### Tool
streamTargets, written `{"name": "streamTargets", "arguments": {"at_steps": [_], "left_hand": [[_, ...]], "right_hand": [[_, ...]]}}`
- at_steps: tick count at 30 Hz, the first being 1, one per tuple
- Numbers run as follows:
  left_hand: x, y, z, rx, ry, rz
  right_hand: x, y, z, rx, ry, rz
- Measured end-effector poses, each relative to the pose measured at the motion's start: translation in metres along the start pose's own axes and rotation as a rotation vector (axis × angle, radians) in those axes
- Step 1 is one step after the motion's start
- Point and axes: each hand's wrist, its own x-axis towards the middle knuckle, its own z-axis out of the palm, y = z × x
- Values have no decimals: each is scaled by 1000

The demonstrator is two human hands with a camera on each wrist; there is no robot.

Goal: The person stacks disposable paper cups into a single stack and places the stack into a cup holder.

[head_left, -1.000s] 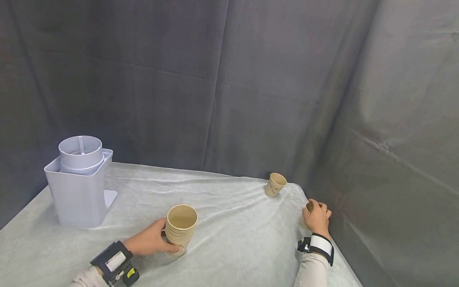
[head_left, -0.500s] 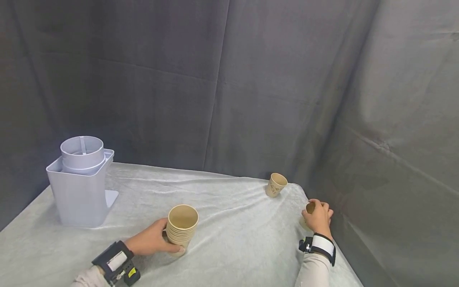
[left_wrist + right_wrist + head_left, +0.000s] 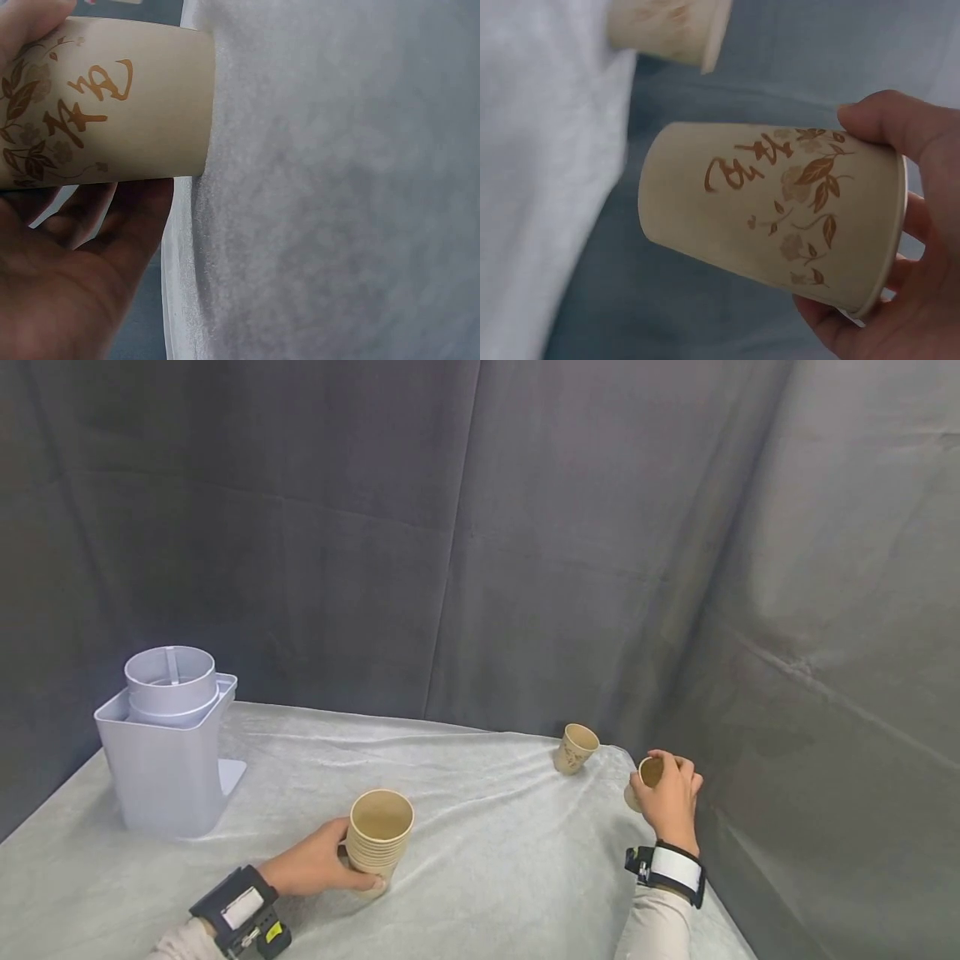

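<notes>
Since a moment ago, the right hand (image 3: 667, 797) has lifted its single paper cup (image 3: 647, 777) off the tablecloth (image 3: 487, 827), fingers curled round it (tilted, free to carry). At seven o'clock from it the left hand (image 3: 311, 864) wraps the cup stack (image 3: 378, 831), steadying it upright; a spare cup (image 3: 576, 748) stands at eleven o'clock.

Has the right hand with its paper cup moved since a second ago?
Yes. The right hand has lifted its paper cup off the table, up and nearer the lone cup.

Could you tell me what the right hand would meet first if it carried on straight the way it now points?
Probably the dark grey cloth backdrop; the right hand lifts a tan paper cup, right of the lone tan cup. Depth unclear.
</notes>
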Motion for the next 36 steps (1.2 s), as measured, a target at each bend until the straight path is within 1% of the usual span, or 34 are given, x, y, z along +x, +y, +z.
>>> {"name": "streamTargets", "arguments": {"at_steps": [9,14,17,21,24,28,33,36], "left_hand": [[0,-2,0,-15,-5,17],[0,-3,-1,-27,-7,16],[0,-2,-1,-13,0,12],[0,0,-3,24,12,-10],[1,2,-3,32,15,-23],[0,3,-4,25,11,-11],[0,4,-3,17,7,-1],[0,5,-3,19,10,4]], "right_hand": [[-8,-62,-20,58,117,-160],[-18,-96,-28,116,161,-285],[-24,-114,-30,166,163,-370],[-33,-138,-28,215,138,-459],[-41,-155,-24,237,96,-504],[-52,-174,-16,297,16,-576],[-71,-199,-4,393,-63,-707],[-84,-211,4,412,-112,-777]]}}
